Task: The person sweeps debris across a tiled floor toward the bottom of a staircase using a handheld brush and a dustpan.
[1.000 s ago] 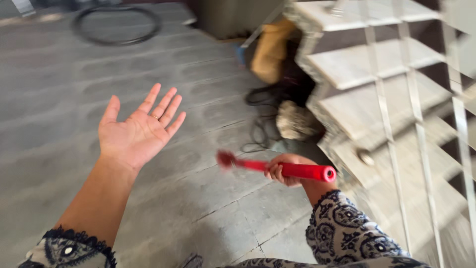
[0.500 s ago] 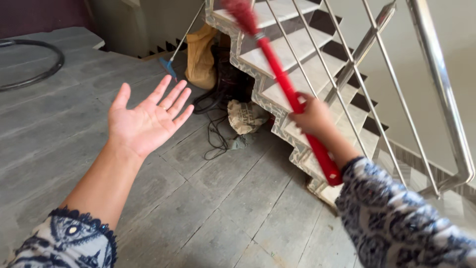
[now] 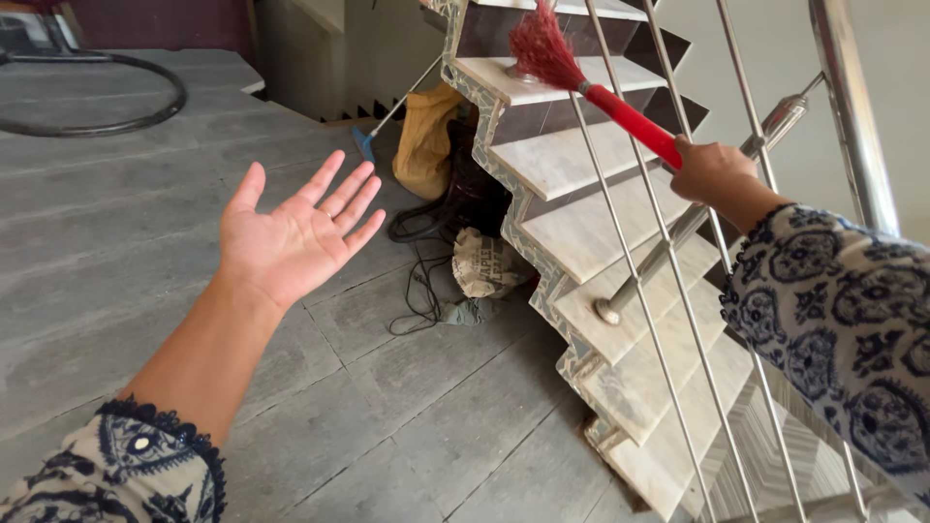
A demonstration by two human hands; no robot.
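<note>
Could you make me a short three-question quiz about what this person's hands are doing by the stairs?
1. True or false: the left hand is holding something.
2. What does the right hand grip?
A. a metal bucket
B. a red-handled broom
C. a coiled cable
3. Where does the broom's bristle head lie: on the grey floor or on a step of the staircase?

Key
1. False. It is empty, palm up, its fingers spread above the floor.
2. B. The hand is closed round the red handle, reaching through the metal railing bars.
3. On a step near the top of the view.
</note>
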